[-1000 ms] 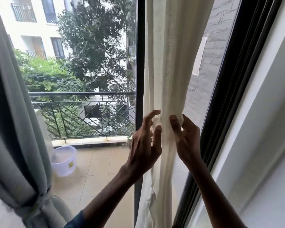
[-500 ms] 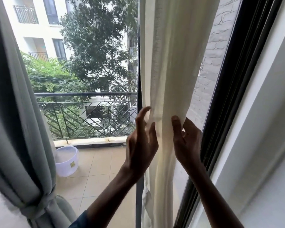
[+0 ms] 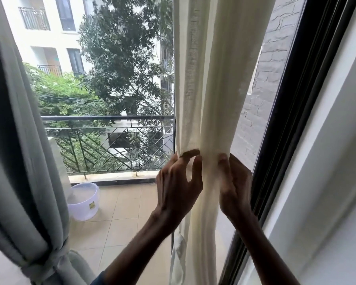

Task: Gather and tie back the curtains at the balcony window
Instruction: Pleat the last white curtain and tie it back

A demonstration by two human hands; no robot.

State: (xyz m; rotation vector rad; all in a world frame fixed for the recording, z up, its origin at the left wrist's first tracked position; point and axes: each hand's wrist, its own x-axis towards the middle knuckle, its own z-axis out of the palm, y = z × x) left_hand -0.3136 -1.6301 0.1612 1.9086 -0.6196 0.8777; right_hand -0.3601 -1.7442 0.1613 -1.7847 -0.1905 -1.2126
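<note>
Gathering step: left hand [image 3: 178,182] and right hand [image 3: 233,186] both pinch the cream curtain [image 3: 214,79] into a bunch. Grey curtain [image 3: 19,161] already tied. Next needs a tie-band.

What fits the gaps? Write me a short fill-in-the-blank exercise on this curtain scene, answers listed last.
1. Both hands pinch the cream sheer curtain, the left hand on its ____ edge.
2. The grey heavy curtain at the left is already ____ back with a grey fabric band.
3. A white plastic ____ stands on the tan tiled balcony floor.
4. The right hand is nearest the ____ window frame.

Answers: left; tied; tub; black
</note>
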